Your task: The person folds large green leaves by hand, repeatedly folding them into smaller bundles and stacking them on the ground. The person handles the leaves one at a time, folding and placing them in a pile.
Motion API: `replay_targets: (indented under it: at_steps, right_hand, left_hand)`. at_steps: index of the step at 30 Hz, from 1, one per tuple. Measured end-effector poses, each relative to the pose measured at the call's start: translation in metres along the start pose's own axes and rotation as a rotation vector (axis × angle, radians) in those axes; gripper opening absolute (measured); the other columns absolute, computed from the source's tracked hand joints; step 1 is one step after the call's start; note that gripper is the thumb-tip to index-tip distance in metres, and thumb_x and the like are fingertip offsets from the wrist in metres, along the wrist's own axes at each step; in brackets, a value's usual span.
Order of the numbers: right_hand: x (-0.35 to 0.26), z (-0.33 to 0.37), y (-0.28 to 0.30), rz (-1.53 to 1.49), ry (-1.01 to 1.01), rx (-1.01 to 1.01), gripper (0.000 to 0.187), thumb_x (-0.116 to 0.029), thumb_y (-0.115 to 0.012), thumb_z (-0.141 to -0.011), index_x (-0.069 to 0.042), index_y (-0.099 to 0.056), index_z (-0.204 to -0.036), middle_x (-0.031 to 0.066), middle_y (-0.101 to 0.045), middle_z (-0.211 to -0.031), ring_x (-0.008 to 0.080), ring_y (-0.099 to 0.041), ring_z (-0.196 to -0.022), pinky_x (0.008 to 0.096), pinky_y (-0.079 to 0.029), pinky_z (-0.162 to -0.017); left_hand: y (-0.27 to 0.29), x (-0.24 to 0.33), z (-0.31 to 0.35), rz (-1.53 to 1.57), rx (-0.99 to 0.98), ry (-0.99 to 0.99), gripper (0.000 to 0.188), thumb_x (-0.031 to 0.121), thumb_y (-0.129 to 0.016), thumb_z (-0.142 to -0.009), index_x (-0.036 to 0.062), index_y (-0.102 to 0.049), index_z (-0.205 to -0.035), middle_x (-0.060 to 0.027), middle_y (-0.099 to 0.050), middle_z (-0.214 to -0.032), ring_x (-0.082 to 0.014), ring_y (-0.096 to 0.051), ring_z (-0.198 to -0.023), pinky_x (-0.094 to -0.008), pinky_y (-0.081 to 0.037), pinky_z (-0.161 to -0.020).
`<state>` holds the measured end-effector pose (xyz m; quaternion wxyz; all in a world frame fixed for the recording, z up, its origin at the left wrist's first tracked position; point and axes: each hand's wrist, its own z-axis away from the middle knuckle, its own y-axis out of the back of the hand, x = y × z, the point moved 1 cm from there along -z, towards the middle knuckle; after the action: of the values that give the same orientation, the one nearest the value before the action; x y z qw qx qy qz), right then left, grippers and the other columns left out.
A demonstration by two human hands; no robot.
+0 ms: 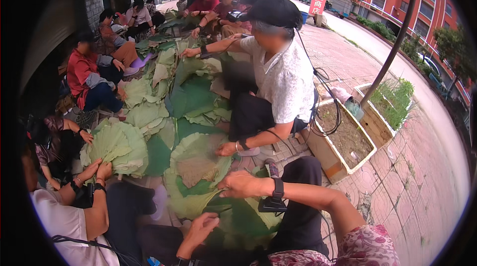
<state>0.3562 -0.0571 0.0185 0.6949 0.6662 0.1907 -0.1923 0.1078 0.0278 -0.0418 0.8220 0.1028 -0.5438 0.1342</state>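
Hands: left (201, 226), right (241, 183) flat on leaf (198, 166) | broad, green, veined

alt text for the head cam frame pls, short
The wearer's right hand rests on a big green lotus leaf and the left hand touches the folded leaves in their lap. Several other seated people handle more leaves heaped along a brick pavement, beside a planter box.

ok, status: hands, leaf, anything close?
Right hand flat on big lotus leaf. Left hand open at its near edge. Co-worker's hand on same leaf.
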Motion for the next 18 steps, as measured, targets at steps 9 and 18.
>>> replay_targets:
  at_steps: [9, 18]
  right_hand:
    - [-0.034, -0.016, -0.004, 0.258, 0.087, -0.273, 0.018, -0.014, -0.073, -0.076, -0.006, -0.073, -0.092, 0.0159, -0.072, -0.088, 0.0371, -0.070, -0.093, 0.0473, -0.055, -0.081]
    - [0.011, -0.065, -0.014, 0.206, -0.085, 0.063, 0.025, -0.009, -0.068, -0.083, -0.011, -0.073, -0.108, 0.0166, -0.071, -0.082, 0.0352, -0.071, -0.079, 0.0463, -0.056, -0.071]
  left_hand:
    - [0.028, -0.046, -0.036, 0.768, 0.324, 0.118, 0.056, 0.051, -0.054, -0.098, -0.0002, -0.057, -0.121, -0.0198, -0.070, -0.110, -0.0314, -0.068, -0.096, -0.0411, -0.054, -0.078]
    - [0.031, -0.014, -0.016, 0.900, 0.180, 0.066, 0.042, 0.044, -0.049, -0.104, 0.0049, -0.064, -0.102, -0.0145, -0.073, -0.100, -0.0238, -0.070, -0.089, -0.0352, -0.053, -0.077]
